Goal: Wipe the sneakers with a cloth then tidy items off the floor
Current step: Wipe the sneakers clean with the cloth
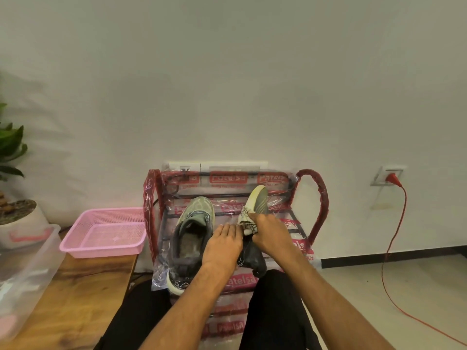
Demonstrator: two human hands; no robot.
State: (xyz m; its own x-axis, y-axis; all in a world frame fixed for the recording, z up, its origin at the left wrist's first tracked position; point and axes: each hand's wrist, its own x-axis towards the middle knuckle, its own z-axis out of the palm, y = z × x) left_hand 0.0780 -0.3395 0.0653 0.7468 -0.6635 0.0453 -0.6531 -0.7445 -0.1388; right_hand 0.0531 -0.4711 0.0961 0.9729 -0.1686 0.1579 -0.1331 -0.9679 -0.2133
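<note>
Wiping midway: gripping the cloth (246, 221) in the right hand (271, 234), rubbing the tilted sneaker (260, 198) near the right edge of the rack (321, 198); steadying it, seemingly, with straight fingers of the left hand (222, 245). Leaving the second sneaker (194, 223) at the left edge, floor tidying undone.

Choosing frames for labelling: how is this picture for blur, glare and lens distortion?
Head view: even, soft light; faint shadows on the wall at left; glare on the plastic-wrapped rack; wide-angle bending at the edges; left hand, right hand and cloth slightly soft.
</note>
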